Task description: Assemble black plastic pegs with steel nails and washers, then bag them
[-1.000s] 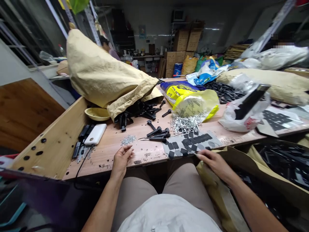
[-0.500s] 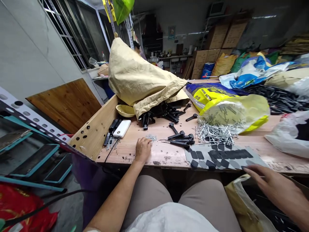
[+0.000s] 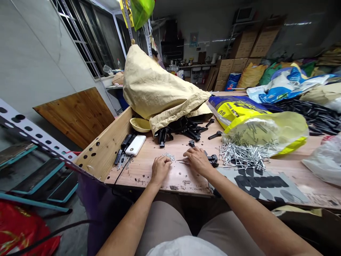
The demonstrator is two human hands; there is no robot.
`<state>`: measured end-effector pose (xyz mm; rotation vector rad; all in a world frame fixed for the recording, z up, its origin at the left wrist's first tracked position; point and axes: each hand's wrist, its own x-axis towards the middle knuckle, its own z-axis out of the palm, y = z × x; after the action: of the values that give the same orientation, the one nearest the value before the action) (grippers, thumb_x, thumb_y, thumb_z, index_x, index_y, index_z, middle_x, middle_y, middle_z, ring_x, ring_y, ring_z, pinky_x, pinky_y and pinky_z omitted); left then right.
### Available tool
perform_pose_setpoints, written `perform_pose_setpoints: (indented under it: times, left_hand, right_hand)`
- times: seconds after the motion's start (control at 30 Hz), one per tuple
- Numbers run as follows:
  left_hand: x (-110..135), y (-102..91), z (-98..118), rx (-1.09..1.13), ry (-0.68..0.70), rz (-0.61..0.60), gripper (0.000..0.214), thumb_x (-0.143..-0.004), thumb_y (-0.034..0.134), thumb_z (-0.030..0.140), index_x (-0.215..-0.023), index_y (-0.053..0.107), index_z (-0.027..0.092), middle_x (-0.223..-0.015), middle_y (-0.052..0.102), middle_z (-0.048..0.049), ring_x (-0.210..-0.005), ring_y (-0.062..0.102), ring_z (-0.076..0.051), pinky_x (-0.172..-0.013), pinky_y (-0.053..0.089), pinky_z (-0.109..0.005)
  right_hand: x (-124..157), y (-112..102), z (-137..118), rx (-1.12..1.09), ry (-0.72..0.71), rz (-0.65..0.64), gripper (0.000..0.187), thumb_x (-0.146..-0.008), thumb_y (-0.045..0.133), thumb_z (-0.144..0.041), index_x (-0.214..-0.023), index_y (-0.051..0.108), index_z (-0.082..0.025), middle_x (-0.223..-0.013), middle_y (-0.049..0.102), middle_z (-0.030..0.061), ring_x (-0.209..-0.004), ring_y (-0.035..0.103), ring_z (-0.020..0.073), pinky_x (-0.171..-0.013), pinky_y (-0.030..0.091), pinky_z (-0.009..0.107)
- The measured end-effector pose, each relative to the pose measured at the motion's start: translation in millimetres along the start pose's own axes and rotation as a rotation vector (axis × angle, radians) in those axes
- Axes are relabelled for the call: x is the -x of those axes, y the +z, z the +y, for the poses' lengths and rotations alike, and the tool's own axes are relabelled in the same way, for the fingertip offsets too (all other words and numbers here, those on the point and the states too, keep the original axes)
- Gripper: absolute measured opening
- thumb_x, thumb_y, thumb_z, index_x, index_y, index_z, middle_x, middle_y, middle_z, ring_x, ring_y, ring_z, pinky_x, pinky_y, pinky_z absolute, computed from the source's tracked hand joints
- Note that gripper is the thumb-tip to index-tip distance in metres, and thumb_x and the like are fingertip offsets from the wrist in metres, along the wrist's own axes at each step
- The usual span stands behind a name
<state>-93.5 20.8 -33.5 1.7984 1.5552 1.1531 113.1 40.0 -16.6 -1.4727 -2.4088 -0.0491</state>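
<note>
My left hand [image 3: 160, 171] rests on the bench with its fingers bent and pressed together. Whatever is between the fingertips is too small to make out. Just beyond them lies a small pile of metal nuts [image 3: 169, 156]. My right hand [image 3: 197, 160] is over a group of black plastic parts [image 3: 213, 160], fingers curled down around one of them and mostly hiding it. Thin metal screws [image 3: 182, 161] stick out to the left from under this hand. Another black part's head [image 3: 191, 143] shows just behind its knuckles.
Loose long screws [image 3: 243, 153] spill from a yellow bag [image 3: 290, 124] on the right. Black pads lie on a grey sheet [image 3: 295, 192]. Behind, a beige sack [image 3: 162, 85] holds black parts, beside a yellow bowl [image 3: 140, 125]. A white power bank [image 3: 135, 145] lies left, near the wooden side board [image 3: 106, 149].
My right hand has come from the open bag at the lower right, leftward onto the black plastic parts. My left hand stays by the nuts. The view has shifted slightly.
</note>
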Motion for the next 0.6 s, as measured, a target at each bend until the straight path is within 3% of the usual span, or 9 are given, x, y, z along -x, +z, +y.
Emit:
perform_pose_setpoints:
  times: [0.07,0.13,0.27,0.47,0.6]
  left_hand:
    - [2,-3.5,3,0.345,-0.168,-0.012,0.005,-0.072,0.070,0.021,-0.068,0.069,0.019,-0.070,0.064,-0.0015,-0.069,0.052,-0.016,-0.069,0.038,-0.028]
    - [5,-7.4,8,0.673,-0.331,-0.060,0.012,-0.067,0.076,0.026,-0.070,0.069,0.016,-0.065,0.060,0.0007,-0.060,0.047,-0.011,-0.058,0.035,-0.023]
    - [10,-12.2,21,1.081,-0.549,-0.149,0.030,-0.054,0.088,0.025,-0.072,0.068,0.013,-0.062,0.055,0.0028,-0.056,0.045,-0.006,-0.048,0.027,-0.017]
    - [17,-4.2,39,1.238,-0.608,-0.199,0.033,-0.052,0.090,0.021,-0.073,0.065,0.012,-0.061,0.057,0.0020,-0.057,0.050,-0.005,-0.048,0.032,-0.014]
    - [24,1.5,49,1.231,-0.591,-0.230,0.033,-0.054,0.090,0.022,-0.073,0.065,0.012,-0.061,0.058,0.0017,-0.057,0.052,-0.005,-0.049,0.035,-0.013]
  right_hand:
    - [-11,10,1,-0.007,-0.028,-0.011,0.009,-0.088,0.061,-0.023,-0.083,0.069,-0.021,-0.088,0.069,0.0081,-0.096,0.052,0.0256,-0.079,0.033,0.035]
    - [-17,14,3,-0.018,-0.051,-0.013,0.011,-0.088,0.060,-0.019,-0.079,0.066,-0.018,-0.081,0.068,0.0082,-0.089,0.053,0.0239,-0.079,0.033,0.034]
    - [-11,1,2,-0.039,-0.076,0.040,0.014,-0.094,0.047,-0.015,-0.091,0.061,-0.016,-0.085,0.065,0.0101,-0.086,0.054,0.0223,-0.080,0.035,0.032]
    - [33,-33,-23,-0.371,-0.139,0.178,0.016,-0.100,0.037,-0.024,-0.105,0.052,-0.021,-0.095,0.063,0.0064,-0.084,0.060,0.0176,-0.072,0.042,0.025]
    - [51,-41,-35,-0.363,-0.105,0.151,0.016,-0.100,0.037,-0.025,-0.104,0.053,-0.022,-0.093,0.064,0.0053,-0.085,0.061,0.0171,-0.073,0.043,0.025]
